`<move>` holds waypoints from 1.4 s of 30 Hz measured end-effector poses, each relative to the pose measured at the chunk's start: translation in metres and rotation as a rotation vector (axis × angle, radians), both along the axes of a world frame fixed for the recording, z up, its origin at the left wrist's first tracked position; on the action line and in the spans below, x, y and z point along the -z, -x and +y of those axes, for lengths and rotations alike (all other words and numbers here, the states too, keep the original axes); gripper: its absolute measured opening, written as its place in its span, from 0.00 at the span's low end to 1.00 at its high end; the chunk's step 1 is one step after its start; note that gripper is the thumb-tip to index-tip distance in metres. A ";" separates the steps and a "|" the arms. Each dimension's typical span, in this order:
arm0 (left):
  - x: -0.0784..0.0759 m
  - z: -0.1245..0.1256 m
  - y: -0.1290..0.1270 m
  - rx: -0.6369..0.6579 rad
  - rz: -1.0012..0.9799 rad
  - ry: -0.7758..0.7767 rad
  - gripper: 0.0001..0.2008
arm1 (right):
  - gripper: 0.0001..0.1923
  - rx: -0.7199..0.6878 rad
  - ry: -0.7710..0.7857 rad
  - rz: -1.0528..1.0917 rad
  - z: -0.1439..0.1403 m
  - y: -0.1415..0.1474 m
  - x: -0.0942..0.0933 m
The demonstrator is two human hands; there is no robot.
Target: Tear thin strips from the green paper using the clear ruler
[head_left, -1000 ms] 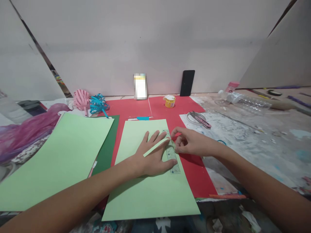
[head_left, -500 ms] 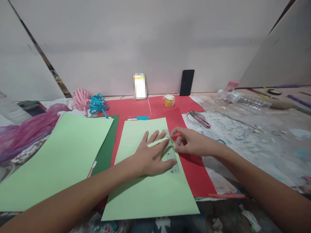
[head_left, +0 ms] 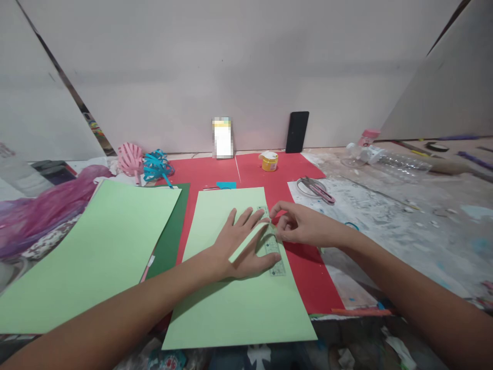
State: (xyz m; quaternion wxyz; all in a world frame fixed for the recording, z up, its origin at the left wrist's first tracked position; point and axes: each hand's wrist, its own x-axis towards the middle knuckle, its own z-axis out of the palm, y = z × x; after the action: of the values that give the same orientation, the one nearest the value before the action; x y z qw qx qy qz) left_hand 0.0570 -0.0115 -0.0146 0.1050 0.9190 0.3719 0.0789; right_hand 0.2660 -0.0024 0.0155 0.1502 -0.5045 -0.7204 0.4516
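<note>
Left hand point(head_left: 239, 249) spread flat, pinning ruler point(head_left: 271, 241) on green sheet point(head_left: 234, 303). Right hand point(head_left: 298, 226), at 3 o'clock, pinches lifted paper strip point(head_left: 246, 240). Strip partly free; rest of sheet uncut.

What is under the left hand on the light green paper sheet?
Under the left hand lies a clear plastic ruler on the light green paper sheet. The ruler's left edge is covered by fingers.

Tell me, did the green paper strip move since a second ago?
Yes. The green paper strip dropped flat against the ruler, then lifted again over the left hand; the right hand pinches its end.
</note>
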 end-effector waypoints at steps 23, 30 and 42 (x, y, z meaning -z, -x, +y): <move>-0.012 0.025 0.030 0.015 0.094 -0.077 0.40 | 0.10 -0.003 -0.143 -0.012 0.044 0.006 0.018; -0.015 0.023 0.026 0.137 -0.051 -0.098 0.21 | 0.12 -0.005 -0.096 0.057 0.038 0.002 0.018; -0.016 0.010 0.012 -0.047 0.170 -0.224 0.21 | 0.19 -0.032 -0.067 0.071 0.032 0.011 0.014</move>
State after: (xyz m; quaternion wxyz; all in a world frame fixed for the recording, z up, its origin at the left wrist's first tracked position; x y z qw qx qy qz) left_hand 0.0447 -0.0020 0.0009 -0.0322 0.9193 0.3897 0.0441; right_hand 0.2549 0.0294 0.0020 0.1853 -0.4714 -0.7372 0.4472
